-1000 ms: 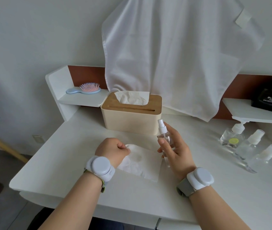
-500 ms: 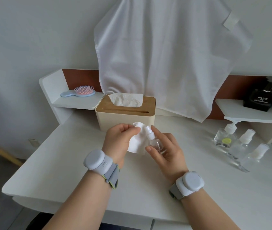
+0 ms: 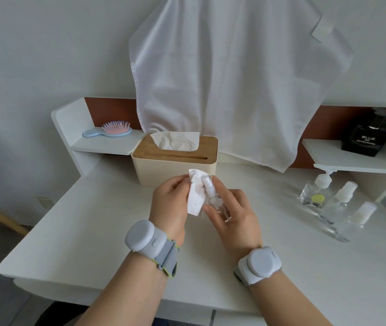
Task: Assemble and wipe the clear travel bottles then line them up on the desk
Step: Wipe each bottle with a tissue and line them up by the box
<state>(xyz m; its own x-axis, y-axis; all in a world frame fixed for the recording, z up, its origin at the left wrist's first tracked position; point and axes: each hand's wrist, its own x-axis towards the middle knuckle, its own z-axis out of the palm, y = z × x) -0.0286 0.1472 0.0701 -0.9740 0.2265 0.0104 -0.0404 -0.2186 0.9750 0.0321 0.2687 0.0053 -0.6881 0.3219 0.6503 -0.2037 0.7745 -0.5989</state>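
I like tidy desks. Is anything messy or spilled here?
Nothing is spilled. The three clear bottles stand upright in a slanted row on the desk. The right hand holds a spray bottle; the left hand wipes it with tissue.

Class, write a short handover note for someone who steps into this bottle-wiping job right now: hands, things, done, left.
Left hand: grip shut on a tissue, pressed to the bottle.
Right hand: grip shut on the clear spray bottle, lifted above the desk.
Done: this bottle has its sprayer on; three capped bottles stand in a row at right.
Left: finish wiping, then add it to the row.
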